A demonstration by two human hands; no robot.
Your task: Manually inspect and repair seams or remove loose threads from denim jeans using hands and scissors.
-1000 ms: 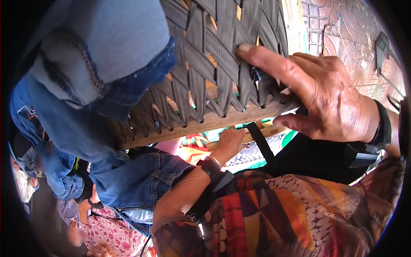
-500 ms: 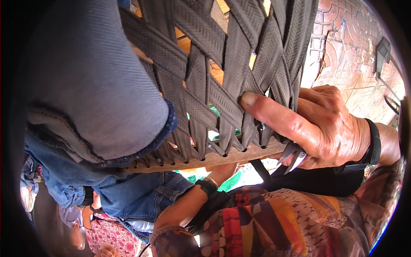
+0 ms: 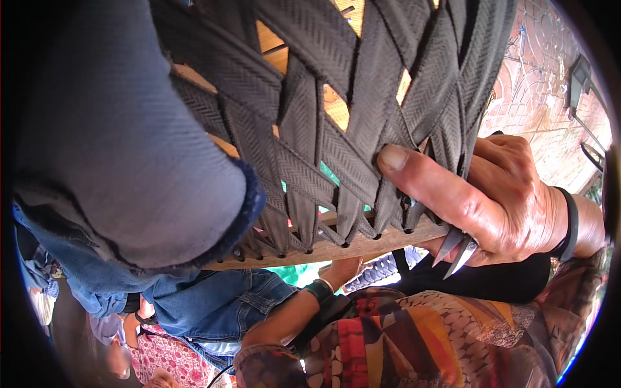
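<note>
Dark woven webbing [image 3: 362, 123] — right hand [image 3: 491, 200] presses its lower edge.

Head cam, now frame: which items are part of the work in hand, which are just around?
In the work:
right hand, thumb pressing the straps
woven dark straps
wooden bar holding the strap ends
small metal snips in the right hand

Just around:
left hand, below the bar
blue denim
brick wall

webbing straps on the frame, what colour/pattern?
Dark grey webbing straps with a herringbone weave, interlaced; head view, under the right hand.
</note>
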